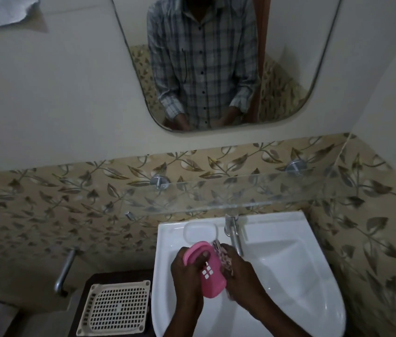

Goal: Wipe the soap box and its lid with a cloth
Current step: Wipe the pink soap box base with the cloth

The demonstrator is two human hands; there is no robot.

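Pink plastic, the soap box (210, 273) is held up over the white sink (289, 276), tilted on edge so that its slotted base with small white-looking openings faces the camera. The left hand (187, 271) grips it from the left side, with fingers (203, 257) curled over the box's upper rim and into its hollow. The right hand (238, 271) is pressed against the box's right side and holds a patterned cloth (225, 261) bunched between its palm and the box; the cloth shows above the hand and again as a small edge below it. The right hand's fingers are closed around the cloth, though their tips are hidden behind the box.

On the sink's back rim, just beyond the hands, lies a pale translucent lid (200, 231), flat in the moulded soap recess. Beside it to the right stands a chrome tap (233, 233), its spout reaching over the basin. A glass shelf (253, 193) on round metal brackets runs along the leaf-patterned tiles (46, 203) above the sink. Higher up, a mirror (289, 69) reflects a person's checked shirt (204, 69). To the left of the sink, a cream plastic grid tray (115, 308) rests on a dark stand, near a metal pipe (67, 268) fixed to the wall.
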